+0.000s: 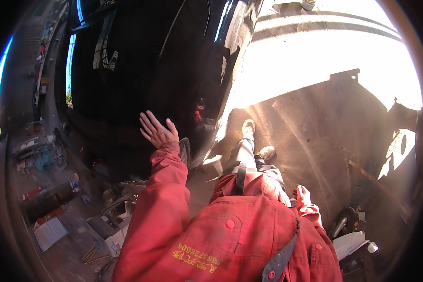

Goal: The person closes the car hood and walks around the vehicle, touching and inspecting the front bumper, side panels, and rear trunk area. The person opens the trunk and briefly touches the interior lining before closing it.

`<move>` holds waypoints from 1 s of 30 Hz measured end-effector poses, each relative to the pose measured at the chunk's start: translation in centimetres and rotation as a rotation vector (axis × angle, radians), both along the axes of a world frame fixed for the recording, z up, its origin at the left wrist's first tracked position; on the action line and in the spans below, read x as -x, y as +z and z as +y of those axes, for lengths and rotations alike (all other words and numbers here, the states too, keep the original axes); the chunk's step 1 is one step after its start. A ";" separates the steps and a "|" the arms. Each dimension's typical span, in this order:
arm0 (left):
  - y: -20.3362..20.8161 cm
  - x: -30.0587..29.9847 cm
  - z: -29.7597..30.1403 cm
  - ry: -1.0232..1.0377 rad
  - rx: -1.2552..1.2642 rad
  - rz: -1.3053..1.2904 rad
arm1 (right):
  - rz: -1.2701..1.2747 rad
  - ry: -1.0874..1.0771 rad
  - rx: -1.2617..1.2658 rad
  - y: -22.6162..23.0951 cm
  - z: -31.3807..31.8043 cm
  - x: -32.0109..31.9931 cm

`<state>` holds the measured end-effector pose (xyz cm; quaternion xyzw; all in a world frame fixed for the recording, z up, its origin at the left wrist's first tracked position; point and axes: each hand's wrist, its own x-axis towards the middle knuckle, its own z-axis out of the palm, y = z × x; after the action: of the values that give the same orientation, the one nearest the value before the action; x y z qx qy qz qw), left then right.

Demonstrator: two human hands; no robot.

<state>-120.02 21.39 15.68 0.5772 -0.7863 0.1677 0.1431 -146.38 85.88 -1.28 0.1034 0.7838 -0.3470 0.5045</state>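
My left hand [158, 133] is open, its palm down and its fingers spread, at the near edge of a glossy black car body panel [141, 89]. Whether the palm touches the panel or hovers just above it, I cannot tell. The dark surface carries reflections, among them a small red figure. On the other side, my right hand [302, 193] hangs low beside my hip, away from the car. Its fingers are curled inward, and anything inside them is hidden. Red jacket sleeves cover both arms.
Sunlit concrete floor [296, 122] lies to the right of the car, around my shoes [249, 128]. At lower right stand a wheel [344, 223] and a white part [350, 244]. Cluttered tools, a dark cylinder [49, 202] and boxes fill the lower left.
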 end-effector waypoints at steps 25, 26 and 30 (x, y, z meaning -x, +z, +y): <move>-6.3 -8.3 13.0 -0.224 -0.301 0.135 | 0.208 0.258 -0.086 7.2 4.7 5.0; -6.4 -9.8 13.5 -0.227 -0.347 0.130 | 0.203 0.276 -0.074 7.6 4.0 3.5; -6.8 -16.5 15.8 -0.176 -0.306 0.156 | 0.170 0.362 -0.067 8.6 2.5 -2.8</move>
<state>-103.49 37.21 8.91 0.5324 -0.8366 -0.0124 0.1285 -143.58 88.42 7.31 -0.0521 0.8405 -0.2321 0.4868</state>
